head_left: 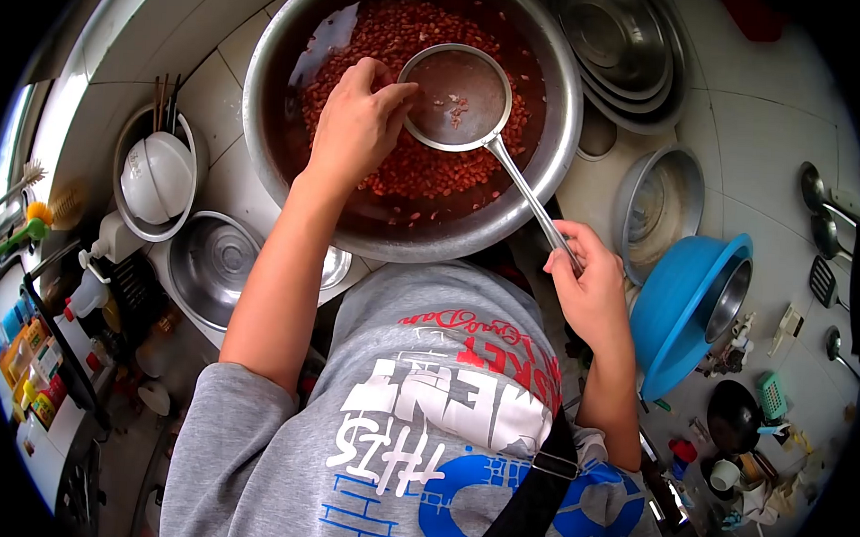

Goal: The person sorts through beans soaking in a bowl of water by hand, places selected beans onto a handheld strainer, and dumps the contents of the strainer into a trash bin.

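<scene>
A large metal basin (pixel 561 131) holds dark reddish water with many red beans or nuts (pixel 424 178) in it. My right hand (pixel 586 279) is closed around the handle end of a round fine-mesh strainer (pixel 470 85), held over the basin. A few small pale and reddish bits lie in the middle of its mesh. My left hand (pixel 364 119) is at the strainer's left rim, fingers bent and drawn together, thumb tip over the edge. Whatever is between these fingers, if anything, is hidden.
Stacked metal bowls (pixel 618 38) stand at the upper right, with a metal bowl (pixel 661 210) and blue basin (pixel 679 315) below. On the left are a pot (pixel 199 166) with white bowls and chopsticks, and a metal basin (pixel 212 261). Utensils hang at far right.
</scene>
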{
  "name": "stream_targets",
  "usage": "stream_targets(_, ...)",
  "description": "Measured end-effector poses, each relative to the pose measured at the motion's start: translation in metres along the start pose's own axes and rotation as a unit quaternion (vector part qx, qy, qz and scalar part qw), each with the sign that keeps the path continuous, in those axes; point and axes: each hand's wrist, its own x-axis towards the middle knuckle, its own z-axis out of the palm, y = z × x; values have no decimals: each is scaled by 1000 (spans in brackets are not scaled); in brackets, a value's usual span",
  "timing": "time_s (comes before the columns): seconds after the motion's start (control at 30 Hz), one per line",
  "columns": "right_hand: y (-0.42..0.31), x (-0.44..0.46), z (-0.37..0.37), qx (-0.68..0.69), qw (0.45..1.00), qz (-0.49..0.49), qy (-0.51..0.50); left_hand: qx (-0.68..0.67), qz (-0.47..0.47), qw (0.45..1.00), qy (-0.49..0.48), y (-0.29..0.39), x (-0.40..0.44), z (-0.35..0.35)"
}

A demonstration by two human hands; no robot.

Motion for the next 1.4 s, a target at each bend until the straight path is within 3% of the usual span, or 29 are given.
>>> stream_targets(0.2, 0, 0, -2, -2, 1000, 9, -9, -74, -71, 994, 47, 3, -5, 0)
stream_targets(0.3, 1, 0, -2, -6, 1000, 12, -1, -31, -124, 991, 48, -3, -9, 2)
stream_targets(0.4, 3, 1, -5, -9, 1000, 15, 8, 48, -103, 994, 3, -9, -16, 8)
stream_targets(0.53, 12, 3, -14, -2, 999, 19, 40, 57, -41, 997, -23, 2, -20, 17)
stream_targets(0.8, 18, 0, -47, 0, 995, 67, 73, -25, 0, 996, -88, 48, -16, 45)
stream_targets(1.17, 17, -8, -48, -5, 992, 87, 91, -49, -66, 982, -167, 69, 3, 98)
stream_targets(1.4, 25, -11, -48, 6, 993, 67, 92, -64, -99, 973, -200, 65, 3, 93)
